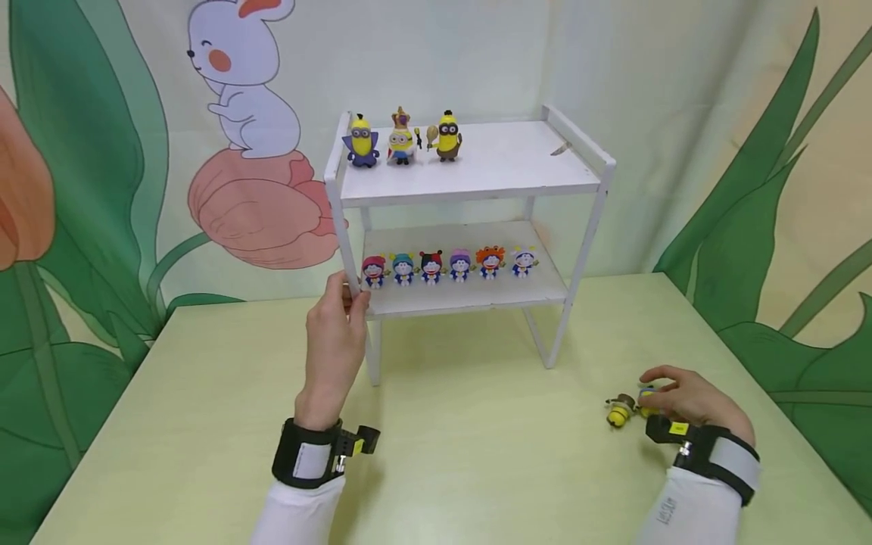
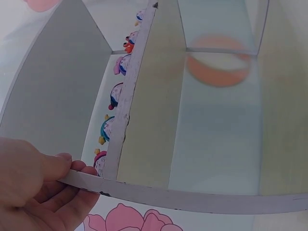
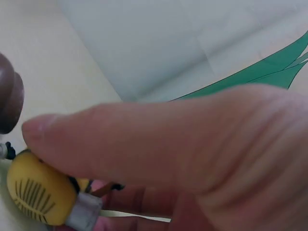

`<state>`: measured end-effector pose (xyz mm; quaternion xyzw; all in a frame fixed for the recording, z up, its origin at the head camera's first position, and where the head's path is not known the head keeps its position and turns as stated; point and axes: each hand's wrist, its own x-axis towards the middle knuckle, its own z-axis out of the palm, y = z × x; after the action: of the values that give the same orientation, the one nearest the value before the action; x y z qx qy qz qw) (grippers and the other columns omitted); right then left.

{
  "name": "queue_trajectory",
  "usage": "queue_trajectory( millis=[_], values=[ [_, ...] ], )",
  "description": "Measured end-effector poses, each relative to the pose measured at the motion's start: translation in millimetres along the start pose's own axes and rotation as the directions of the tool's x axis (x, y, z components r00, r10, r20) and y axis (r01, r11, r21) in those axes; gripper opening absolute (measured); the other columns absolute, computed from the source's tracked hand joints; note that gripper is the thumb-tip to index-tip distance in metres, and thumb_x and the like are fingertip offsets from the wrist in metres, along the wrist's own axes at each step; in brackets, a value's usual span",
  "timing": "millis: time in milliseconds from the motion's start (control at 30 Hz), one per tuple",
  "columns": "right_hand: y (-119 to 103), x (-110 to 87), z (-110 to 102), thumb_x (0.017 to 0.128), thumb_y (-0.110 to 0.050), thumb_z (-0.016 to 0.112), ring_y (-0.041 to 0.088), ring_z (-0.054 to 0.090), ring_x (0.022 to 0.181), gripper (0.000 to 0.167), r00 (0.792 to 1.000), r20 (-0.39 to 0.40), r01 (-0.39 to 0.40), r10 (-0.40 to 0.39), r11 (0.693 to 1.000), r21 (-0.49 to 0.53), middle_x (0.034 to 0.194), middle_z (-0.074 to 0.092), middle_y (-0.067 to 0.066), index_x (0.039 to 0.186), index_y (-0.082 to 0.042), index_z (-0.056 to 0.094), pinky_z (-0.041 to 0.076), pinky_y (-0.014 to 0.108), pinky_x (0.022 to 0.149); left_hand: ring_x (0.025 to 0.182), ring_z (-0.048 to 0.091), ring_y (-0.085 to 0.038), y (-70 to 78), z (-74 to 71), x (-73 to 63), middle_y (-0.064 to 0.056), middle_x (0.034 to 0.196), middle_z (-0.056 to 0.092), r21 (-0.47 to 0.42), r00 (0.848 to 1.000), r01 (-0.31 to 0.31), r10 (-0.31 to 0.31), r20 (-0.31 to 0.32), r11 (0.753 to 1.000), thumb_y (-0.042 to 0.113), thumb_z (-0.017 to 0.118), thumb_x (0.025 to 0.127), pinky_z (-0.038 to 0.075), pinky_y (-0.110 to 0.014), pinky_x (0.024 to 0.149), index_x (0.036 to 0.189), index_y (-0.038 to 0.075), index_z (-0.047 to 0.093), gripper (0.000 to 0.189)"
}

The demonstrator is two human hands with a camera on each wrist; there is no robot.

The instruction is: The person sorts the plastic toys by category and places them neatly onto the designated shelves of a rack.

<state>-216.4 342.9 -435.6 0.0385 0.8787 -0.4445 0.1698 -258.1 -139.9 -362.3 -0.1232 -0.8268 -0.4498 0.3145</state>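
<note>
My left hand (image 1: 335, 333) grips the left front leg of a white two-tier shelf (image 1: 504, 170), close to the lower board. In the left wrist view the thumb and fingers wrap that narrow white leg (image 2: 159, 196). At the right of the table, my right hand (image 1: 705, 401) pinches a small yellow minion figure (image 3: 41, 192) between thumb and fingers, low over the tabletop. The thumb covers part of the figure in the right wrist view. Just left of this hand lies another minion figure (image 1: 618, 413) with a brown hat.
Three minion figures, one with a crown (image 1: 401, 140), stand at the left of the upper board. Several blue-and-white cat figures in coloured hats (image 1: 431, 269) line the lower board. A dark mark (image 1: 562, 149) shows at the upper right. Behind the table (image 1: 477, 454) hangs a printed backdrop (image 1: 613, 68).
</note>
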Motion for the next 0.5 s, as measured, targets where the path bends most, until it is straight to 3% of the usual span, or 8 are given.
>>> queue_trajectory(
  millis=[233, 500],
  values=[
    [1.7, 6.4, 0.1, 0.093, -0.022, 0.067, 0.021, 0.054, 0.073, 0.038, 0.998, -0.041, -0.044, 0.047, 0.997, 0.062, 0.088, 0.056, 0.010, 0.116, 0.003, 0.051, 0.047, 0.033, 0.064, 0.077, 0.063, -0.030, -2.0, 2.3, 1.0, -0.019, 0.087, 0.064, 0.001, 1.000, -0.013, 0.013, -0.009, 1.000, 0.001, 0.060, 0.096, 0.054, -0.039, 0.067, 0.118, -0.007, 0.053, 0.025],
    [4.0, 8.1, 2.6, 0.094, -0.031, 0.067, 0.025, 0.057, 0.081, 0.043, 0.983, -0.131, -0.118, 0.128, 0.990, 0.078, 0.097, 0.054, 0.015, 0.109, 0.003, 0.046, 0.050, 0.034, 0.068, 0.077, 0.062, -0.029, -1.6, 1.7, 1.1, -0.019, 0.088, 0.064, 0.014, 1.000, -0.003, 0.003, -0.004, 1.000, 0.001, 0.061, 0.096, 0.053, -0.039, 0.065, 0.118, -0.006, 0.053, 0.025]
  ],
)
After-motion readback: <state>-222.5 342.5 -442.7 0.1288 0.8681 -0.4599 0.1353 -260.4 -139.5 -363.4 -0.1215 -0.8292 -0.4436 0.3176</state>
